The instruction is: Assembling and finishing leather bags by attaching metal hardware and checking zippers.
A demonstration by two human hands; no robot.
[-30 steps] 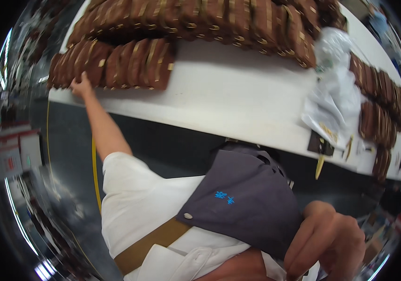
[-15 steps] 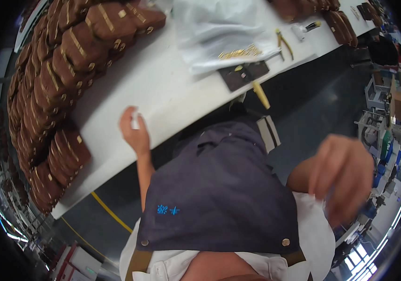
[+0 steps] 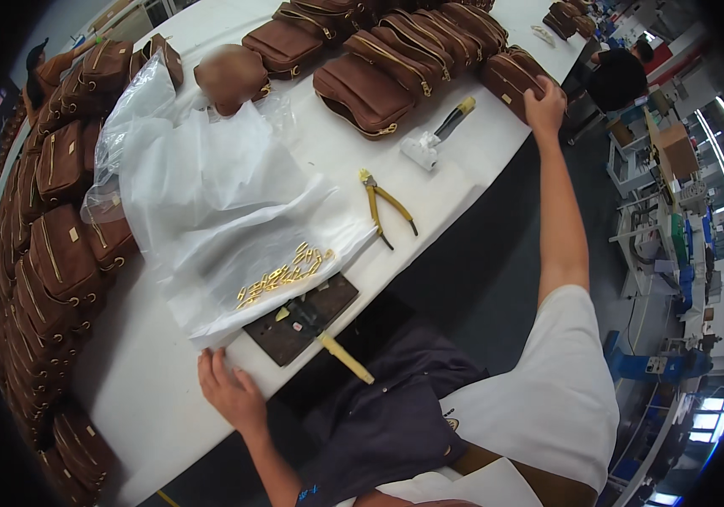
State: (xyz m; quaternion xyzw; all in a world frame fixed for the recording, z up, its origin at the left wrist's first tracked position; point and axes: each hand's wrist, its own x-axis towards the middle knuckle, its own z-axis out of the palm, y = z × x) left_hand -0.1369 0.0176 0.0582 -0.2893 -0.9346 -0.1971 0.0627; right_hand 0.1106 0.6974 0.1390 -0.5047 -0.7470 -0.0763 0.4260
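Observation:
My right hand (image 3: 545,107) is stretched to the far right, fingers and thumb closed on the near end of a brown zipped bag (image 3: 510,80) that rests on the white table (image 3: 455,190). By the table's near edge lies my left hand (image 3: 231,390), fingers apart and holding nothing. Just right of it is a dark flat plate (image 3: 282,342) with a yellow-handled tool (image 3: 345,358) across it, the handle jutting past the edge. Small gold metal pieces (image 3: 286,276) lie heaped on a white plastic sheet (image 3: 210,194) behind the plate. Yellow-handled pliers (image 3: 387,207) lie open to the right.
Brown bags (image 3: 66,249) are piled along the table's left side. More bags (image 3: 421,42) stand in rows at the back. A white-wrapped item (image 3: 420,150) with a dark, yellow-tipped handle lies behind the pliers. Another person (image 3: 620,76) is at the far right.
My view has swung right along the table. My right hand has gone from beside my body out to the brown bag. My left hand has come to the table edge near the plate.

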